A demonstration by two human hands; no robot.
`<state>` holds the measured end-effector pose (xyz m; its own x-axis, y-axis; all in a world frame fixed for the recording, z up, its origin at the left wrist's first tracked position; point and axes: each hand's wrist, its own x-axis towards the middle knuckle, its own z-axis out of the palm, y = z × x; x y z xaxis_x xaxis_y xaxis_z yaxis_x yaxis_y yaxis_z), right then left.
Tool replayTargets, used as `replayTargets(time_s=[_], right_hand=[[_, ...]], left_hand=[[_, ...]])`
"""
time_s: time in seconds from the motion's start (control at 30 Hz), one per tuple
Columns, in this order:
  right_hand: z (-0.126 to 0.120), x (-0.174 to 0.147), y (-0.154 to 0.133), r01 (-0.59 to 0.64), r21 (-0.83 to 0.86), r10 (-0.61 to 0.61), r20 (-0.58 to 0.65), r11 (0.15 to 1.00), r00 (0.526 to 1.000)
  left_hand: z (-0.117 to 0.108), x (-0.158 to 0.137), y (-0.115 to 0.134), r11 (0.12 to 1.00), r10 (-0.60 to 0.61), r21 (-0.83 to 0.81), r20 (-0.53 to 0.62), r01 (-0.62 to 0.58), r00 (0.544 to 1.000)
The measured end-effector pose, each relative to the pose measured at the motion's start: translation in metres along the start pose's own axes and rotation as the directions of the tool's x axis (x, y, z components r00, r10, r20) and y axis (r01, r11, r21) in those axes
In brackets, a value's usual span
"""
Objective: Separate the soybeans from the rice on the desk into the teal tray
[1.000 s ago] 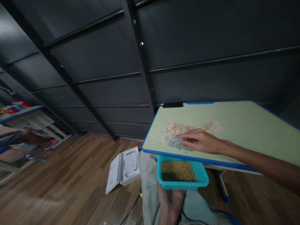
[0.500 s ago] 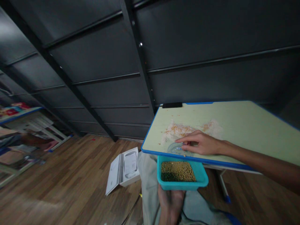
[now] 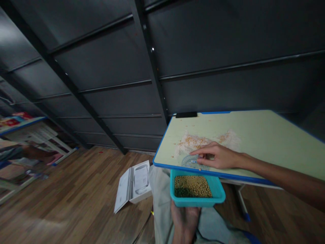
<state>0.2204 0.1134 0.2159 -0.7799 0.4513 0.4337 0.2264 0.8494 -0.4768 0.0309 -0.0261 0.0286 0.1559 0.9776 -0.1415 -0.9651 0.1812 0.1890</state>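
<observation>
Beans (image 3: 200,184), pale yellow ones, lie all across the bottom of the teal tub (image 3: 190,204), with a patch of dark green beans (image 3: 183,192) in the corner, and the left hand (image 3: 185,218) has that tub gripped from below, just under the near edge of the desk (image 3: 266,135). Up on top, the right hand (image 3: 217,156) rests on the surface, thumb and fingers grasping a clear protractor (image 3: 187,161) laid flat by that near edge. Just beyond those fingers, here's the loose stuff: orange grains (image 3: 194,139) mixed into pale grains (image 3: 233,137), a broad spread with a second heap behind the knuckles. So, how far along? Partway, I'd judge: there's a good bed of beans in the tub, yet plenty lies uncollected on the desk, and one stray bean (image 3: 199,169) sits at the brink, right above the tub. Over to the left hand's left, down on the floor (image 3: 83,183), a white box (image 3: 140,181) lies with its lid folded back, a pale moulded insert inside.
</observation>
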Motion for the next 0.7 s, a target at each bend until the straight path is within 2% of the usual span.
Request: replayTargets(time_s=[0.1,0.7], right_hand=[[0.0001,0.0001,-0.0011,-0.018,-0.008,0.018,-0.003,1.000,1.000],[0.0008,-0.0001,-0.0024,-0.029,0.006,0.029,-0.001,1.000,1.000]], left_hand=[[-0.0050,0.0008,-0.0017,0.998,0.051,0.024,0.021,-0.052,0.998],[-0.0054,0.0013,0.0005,0.998,0.040,0.052,0.038,-0.042,0.998]])
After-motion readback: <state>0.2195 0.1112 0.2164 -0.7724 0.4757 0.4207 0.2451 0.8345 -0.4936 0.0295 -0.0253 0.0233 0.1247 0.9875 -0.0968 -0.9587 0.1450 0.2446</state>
